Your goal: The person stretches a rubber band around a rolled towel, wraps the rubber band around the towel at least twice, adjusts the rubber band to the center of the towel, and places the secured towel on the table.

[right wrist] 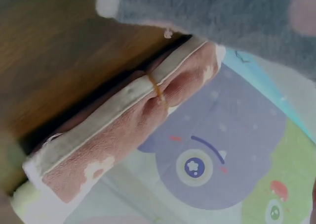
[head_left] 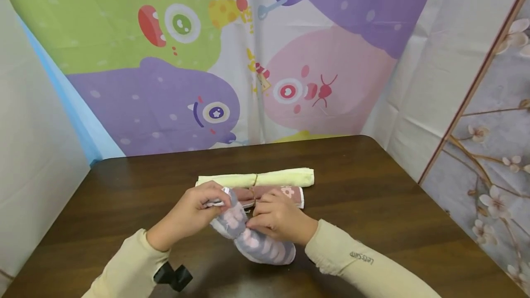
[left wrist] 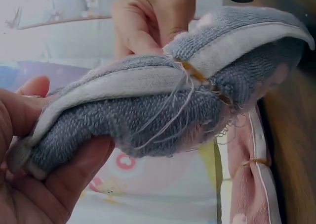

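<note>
A grey towel with pink patterns and a white edge is rolled up and drawn in at its middle by a tan rubber band. My left hand grips one end of it, thumb on one side and fingers on the other. At the waist of the roll, the fingertips of my right hand pinch the towel close beside the band. Loose threads hang across the towel near the band. The roll is held at a slant, its free end pointing toward the lower right in the head view.
Just beyond the hands lies a rolled dusty-pink towel with its own band. Behind that is a pale yellow rolled towel, also banded. They rest on a dark wooden table, with a cartoon-printed cloth hanging at its far edge.
</note>
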